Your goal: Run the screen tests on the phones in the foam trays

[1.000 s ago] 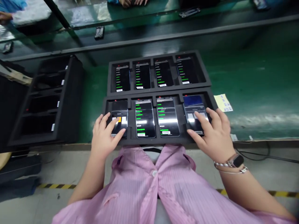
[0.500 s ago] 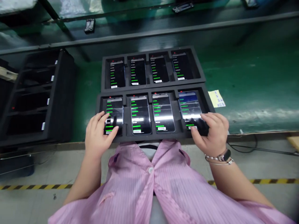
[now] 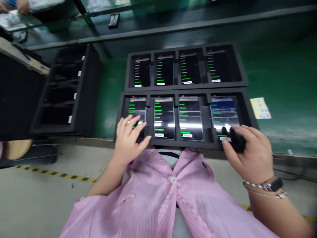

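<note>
A black foam tray (image 3: 208, 144) lies before me at the table edge, with a lit phone in each slot. My left hand (image 3: 128, 142), fingers spread, is over the lower half of the leftmost phone (image 3: 137, 107) and hides part of its screen. At the tray's right end, my right hand (image 3: 255, 153) has thumb and forefinger apart by the lower end of the rightmost phone (image 3: 224, 110); whether they touch it I cannot tell. Between the hands lie two more phones, the left one (image 3: 164, 114) and the right one (image 3: 190, 114), showing green text lines.
Behind, a second black tray (image 3: 173, 88) holds more lit phones. To the left stands a stack of black trays (image 3: 90, 89). A yellow paper (image 3: 260, 108) with printed marks lies on the green table (image 3: 279, 76) at right. At upper left, another person's hand (image 3: 23, 6) shows.
The view has swung left, so the trays appear further right. My left hand has moved from the leftmost phone's side to over its screen. My right hand remains by the rightmost phone.
</note>
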### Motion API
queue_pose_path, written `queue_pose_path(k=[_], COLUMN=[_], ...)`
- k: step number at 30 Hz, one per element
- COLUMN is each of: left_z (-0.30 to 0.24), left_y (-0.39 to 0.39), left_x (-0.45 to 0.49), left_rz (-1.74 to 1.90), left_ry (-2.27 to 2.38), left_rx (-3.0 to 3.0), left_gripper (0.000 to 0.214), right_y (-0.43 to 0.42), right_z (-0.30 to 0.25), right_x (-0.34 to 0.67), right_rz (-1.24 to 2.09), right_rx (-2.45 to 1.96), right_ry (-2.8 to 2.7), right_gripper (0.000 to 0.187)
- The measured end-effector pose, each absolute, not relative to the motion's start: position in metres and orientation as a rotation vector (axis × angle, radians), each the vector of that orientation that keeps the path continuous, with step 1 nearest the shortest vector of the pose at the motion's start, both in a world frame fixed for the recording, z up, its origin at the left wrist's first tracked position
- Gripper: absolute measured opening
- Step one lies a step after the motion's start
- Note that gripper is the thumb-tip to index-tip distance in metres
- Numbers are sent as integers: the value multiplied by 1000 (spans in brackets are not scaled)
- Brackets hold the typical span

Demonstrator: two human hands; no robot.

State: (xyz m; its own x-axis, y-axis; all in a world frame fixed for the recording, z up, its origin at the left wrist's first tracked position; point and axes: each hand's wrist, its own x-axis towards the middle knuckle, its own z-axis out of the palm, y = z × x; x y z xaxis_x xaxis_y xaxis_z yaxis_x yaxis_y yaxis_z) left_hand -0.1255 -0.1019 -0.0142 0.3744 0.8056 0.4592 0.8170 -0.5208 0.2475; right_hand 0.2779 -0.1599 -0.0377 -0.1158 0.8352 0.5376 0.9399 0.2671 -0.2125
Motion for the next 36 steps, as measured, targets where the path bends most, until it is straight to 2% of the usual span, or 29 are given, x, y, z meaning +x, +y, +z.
queue_pose_path(k=[10,14,18,22,33,36], left_z=[-18,-18,-11,-16,-34,-23], left_y=[-96,-98,-103,-104,-98,-103], left_x=[-87,-85,-112,-146,-157,-156], left_rz=[-581,-609,-868,-835,-725,-599], left_ry=[-1585,-1620,-1603,-1831,-1951,-1986], left_rx=[-2727,-2667,-2502,-2368,-2404,-2403], left_gripper=[60,61,63,64,53,52], right_y=[-150,-154,-155,-148,-140,-142], right_z=[-47,-40,-28,-21,-36,-27], right_x=[281,278,252,213,194,199], right_rz=[-436,-427,-201,-19,-269,-174], right_rx=[-1562,-1579,-1480,-1324,-1294,-1330], right_ry=[-2029,-2086,-2090,-2244,-2227,-2227], right_gripper=[57,54,60,65,72,71])
